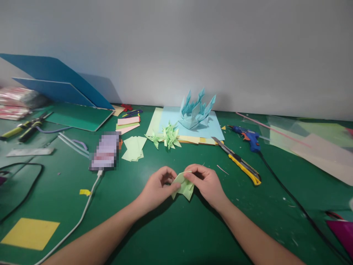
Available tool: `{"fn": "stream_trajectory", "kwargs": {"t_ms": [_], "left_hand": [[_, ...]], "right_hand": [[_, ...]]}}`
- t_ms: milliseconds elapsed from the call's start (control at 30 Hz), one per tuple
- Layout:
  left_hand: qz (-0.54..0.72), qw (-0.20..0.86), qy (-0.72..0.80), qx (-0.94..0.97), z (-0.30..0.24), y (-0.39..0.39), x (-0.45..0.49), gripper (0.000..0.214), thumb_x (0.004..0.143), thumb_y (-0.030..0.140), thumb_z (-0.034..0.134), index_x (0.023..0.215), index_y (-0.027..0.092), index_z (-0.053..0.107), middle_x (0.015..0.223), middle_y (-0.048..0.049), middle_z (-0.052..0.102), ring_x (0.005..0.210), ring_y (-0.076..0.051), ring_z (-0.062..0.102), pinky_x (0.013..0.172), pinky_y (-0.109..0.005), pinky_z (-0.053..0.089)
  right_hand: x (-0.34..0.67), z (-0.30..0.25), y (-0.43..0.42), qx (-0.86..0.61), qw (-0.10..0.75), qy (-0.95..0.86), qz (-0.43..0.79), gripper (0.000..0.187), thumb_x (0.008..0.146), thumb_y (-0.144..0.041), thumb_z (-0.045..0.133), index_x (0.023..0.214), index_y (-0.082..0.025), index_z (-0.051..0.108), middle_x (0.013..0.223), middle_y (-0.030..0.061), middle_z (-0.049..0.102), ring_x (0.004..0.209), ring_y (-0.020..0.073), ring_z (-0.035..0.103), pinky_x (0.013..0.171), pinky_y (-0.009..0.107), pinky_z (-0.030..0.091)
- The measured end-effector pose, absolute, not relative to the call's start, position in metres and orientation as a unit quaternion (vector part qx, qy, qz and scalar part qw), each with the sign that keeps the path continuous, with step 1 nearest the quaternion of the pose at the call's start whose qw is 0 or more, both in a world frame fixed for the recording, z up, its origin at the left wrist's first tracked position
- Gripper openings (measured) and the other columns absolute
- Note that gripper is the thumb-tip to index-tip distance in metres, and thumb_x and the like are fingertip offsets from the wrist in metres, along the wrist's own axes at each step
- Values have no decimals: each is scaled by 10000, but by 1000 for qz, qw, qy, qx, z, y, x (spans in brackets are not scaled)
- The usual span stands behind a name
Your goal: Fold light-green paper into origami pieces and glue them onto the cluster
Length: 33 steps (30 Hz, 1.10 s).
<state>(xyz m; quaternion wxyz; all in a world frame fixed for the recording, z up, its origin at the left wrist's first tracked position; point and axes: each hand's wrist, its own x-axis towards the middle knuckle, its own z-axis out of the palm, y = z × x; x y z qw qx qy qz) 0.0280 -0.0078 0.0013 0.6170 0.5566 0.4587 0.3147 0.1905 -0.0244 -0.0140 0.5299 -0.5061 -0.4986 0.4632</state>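
Note:
Between my two hands, just above the green table (165,235), is a partly folded piece of light green paper (185,187) with creases and pointed lower corners. My left hand (160,187) pinches its left edge between thumb and fingers. On the other side, my right hand (206,182) grips the upper right edge, thumb in front. Beyond them sit spiky light green folded paper pieces (170,135). A stack of light green paper slips (134,148) lies to the left of these. Farther back, a blue folded paper piece (193,114) with upright points rests on blue paper sheets (171,114).
Right of my hands lies a yellow box cutter (242,167), with a blue glue gun (249,137) and its black cord beyond. At left are a phone (106,151) on a white cable (89,200), pliers (31,127), a yellow paper square (30,233) and blue boards (55,81).

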Motion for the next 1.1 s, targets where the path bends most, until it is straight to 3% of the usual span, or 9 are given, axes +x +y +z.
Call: {"fn": "stream_trajectory", "kwargs": {"t_ms": [133, 267, 667, 1100], "left_hand": [[325, 606, 437, 581, -1, -8, 28, 229, 671, 324, 682, 804, 167, 579, 677, 26, 535, 641, -107, 509, 595, -222, 413], [318, 578, 456, 598, 1, -8, 27, 223, 707, 384, 636, 743, 169, 589, 674, 7, 582, 632, -124, 523, 600, -243, 422], [310, 566, 486, 589, 1, -7, 25, 177, 661, 326, 670, 649, 164, 599, 616, 16, 600, 576, -116, 515, 559, -231, 393], [344, 612, 478, 528, 8, -8, 30, 301, 603, 412, 703, 595, 164, 532, 545, 52, 513, 524, -89, 438, 532, -216, 353]], "right_hand": [[190, -15, -24, -497, 525, -524, 450, 135, 696, -280, 658, 608, -183, 626, 674, 20, 637, 653, 153, 561, 630, 277, 436], [189, -13, -26, -494, 519, -535, 447, 137, 709, -282, 656, 615, -187, 624, 672, 19, 635, 655, 156, 560, 633, 282, 432], [187, -13, -27, -483, 514, -540, 459, 102, 716, -264, 649, 648, -190, 634, 687, 21, 634, 670, 160, 566, 643, 288, 434], [183, -7, -26, -461, 515, -485, 536, 264, 710, -424, 663, 633, -185, 582, 660, -6, 564, 597, 121, 496, 572, 243, 418]]}}
